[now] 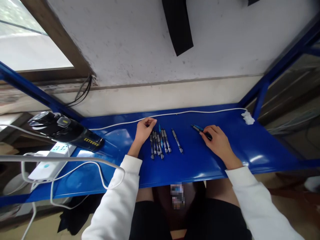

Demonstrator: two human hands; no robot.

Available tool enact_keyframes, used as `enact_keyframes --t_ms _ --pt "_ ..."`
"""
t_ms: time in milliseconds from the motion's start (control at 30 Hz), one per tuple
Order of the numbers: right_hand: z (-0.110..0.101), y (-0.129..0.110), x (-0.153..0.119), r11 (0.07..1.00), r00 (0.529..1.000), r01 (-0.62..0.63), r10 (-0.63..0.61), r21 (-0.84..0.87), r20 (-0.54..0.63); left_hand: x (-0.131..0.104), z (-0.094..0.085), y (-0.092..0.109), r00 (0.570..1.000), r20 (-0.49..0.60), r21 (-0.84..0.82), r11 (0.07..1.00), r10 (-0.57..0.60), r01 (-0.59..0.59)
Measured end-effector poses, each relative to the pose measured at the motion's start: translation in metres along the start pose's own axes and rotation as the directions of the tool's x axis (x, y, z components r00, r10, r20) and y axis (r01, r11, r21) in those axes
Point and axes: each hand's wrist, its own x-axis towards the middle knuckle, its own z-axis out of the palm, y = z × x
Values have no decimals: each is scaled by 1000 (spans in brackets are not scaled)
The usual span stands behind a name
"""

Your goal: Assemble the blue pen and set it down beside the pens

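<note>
On the blue shelf, the right hand pinches a blue-and-black pen, whose long axis runs up and to the left from the fingers. It lies well to the right of the row of pens. A single pen sits between the two, nearer the row. The left hand rests loosely curled at the row's upper left end, holding nothing. Left of the row, a black tool carries yellow lettering, too small to read surely.
</note>
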Motion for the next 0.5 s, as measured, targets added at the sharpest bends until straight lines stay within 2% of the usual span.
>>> enact_keyframes --t_ms 233,400,500 --pt "1 -6 0 995 997 -75 76 -73 9 5 -4 -2 999 -14 -41 999 -34 33" --pt "3 0 -1 981 988 -152 150 -123 -21 3 0 -3 1000 8 -21 1000 20 -20" --pt "5 8 -3 969 980 -201 198 -144 -35 4 3 2 998 -28 36 998 52 -51"
